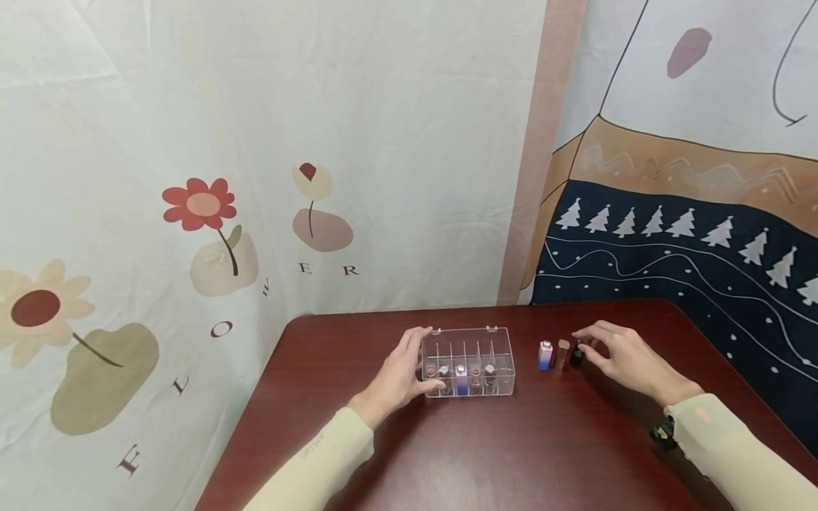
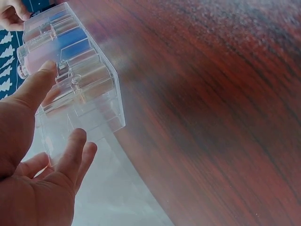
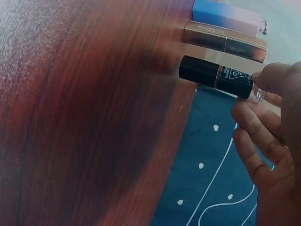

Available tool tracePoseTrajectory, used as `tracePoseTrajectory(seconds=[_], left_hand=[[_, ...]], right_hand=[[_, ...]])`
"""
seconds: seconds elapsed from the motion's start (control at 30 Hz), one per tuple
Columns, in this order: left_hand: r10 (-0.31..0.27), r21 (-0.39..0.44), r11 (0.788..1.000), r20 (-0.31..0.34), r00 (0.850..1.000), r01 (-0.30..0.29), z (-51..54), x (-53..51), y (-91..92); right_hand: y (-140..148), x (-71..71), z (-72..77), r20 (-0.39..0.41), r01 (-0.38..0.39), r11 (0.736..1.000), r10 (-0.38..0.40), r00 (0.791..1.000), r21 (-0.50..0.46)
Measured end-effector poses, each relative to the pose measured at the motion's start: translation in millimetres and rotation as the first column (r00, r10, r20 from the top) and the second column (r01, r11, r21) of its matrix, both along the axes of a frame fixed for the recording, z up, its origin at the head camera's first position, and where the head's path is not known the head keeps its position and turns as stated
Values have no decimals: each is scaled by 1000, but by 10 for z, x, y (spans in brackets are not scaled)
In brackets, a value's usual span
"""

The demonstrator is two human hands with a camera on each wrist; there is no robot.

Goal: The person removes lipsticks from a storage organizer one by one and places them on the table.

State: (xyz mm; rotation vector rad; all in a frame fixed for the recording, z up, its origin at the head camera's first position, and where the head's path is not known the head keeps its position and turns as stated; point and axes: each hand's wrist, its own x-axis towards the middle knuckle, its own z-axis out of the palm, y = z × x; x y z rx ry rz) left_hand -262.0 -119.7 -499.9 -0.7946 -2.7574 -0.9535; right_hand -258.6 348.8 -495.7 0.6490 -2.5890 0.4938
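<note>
A clear plastic divided case (image 1: 504,385) stands on the table, with several lipsticks in its front compartments. At its left end, my left hand (image 1: 401,369) holds it, thumb at the front and fingers toward the back. In the left wrist view the thumb (image 2: 44,77) lies against the case (image 2: 120,106), beside a pink-and-blue lipstick (image 2: 70,42). My right hand (image 1: 629,358) pinches the top of a black lipstick (image 3: 200,69) between thumb and fingers. Left of it stand a brown lipstick (image 3: 204,35) and another pink-and-blue lipstick (image 3: 223,13), both untouched.
The dark red-brown wooden table (image 1: 473,454) runs back to a pale hanging cloth (image 1: 409,142) with printed flowers. On the right hangs a navy cloth (image 1: 639,255) with white trees. A dark watch (image 1: 664,433) sits at the right wrist.
</note>
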Motion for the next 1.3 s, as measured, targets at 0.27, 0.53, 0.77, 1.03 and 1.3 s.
tracePoseTrajectory(seconds=[0.27, 0.53, 0.77, 1.03, 1.3], left_hand=[[6, 12, 1000, -3, 1000, -5, -1, -9, 6], [12, 3, 1000, -19, 1000, -12, -10, -8, 7], [11, -9, 1000, -17, 1000, -11, -11, -10, 4], [-7, -7, 1000, -18, 1000, 7, 6, -8, 1], [0, 6, 1000, -12, 1000, 0, -1, -3, 7]], right_hand=[[-7, 4, -2, 24, 0, 1000, 0, 1000, 2], [1, 9, -7, 34, -1, 1000, 1, 999, 9], [8, 25, 0, 69, 2, 1000, -2, 998, 0], [17, 38, 14, 81, 17, 1000, -17, 997, 3], [27, 47, -1, 32, 12, 1000, -12, 999, 8]])
